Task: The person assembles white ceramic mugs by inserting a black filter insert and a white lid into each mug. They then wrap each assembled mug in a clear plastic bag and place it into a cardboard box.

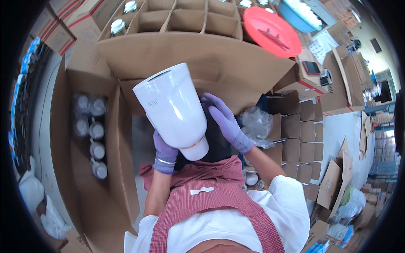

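A glossy white vessel [171,107] is tilted in front of me, its wide end up and to the left. A dark slot shows at that end, and a thin orange-brown ring circles its narrow lower neck. My left hand [164,149], in a purple glove, holds it from the lower left side, its fingers mostly hidden behind it. My right hand [225,120], also in a purple glove, is stretched out with fingers apart just right of the vessel. Whether its fingertips touch the vessel I cannot tell.
At left, a tall open carton [95,211] holds several pale, round-topped cups [97,149]. Ahead stands a divided carton [181,21] with a pink plate [272,31] and blue basin [301,17]. Cardboard dividers [291,126] and crumpled clear plastic [256,124] are to my right.
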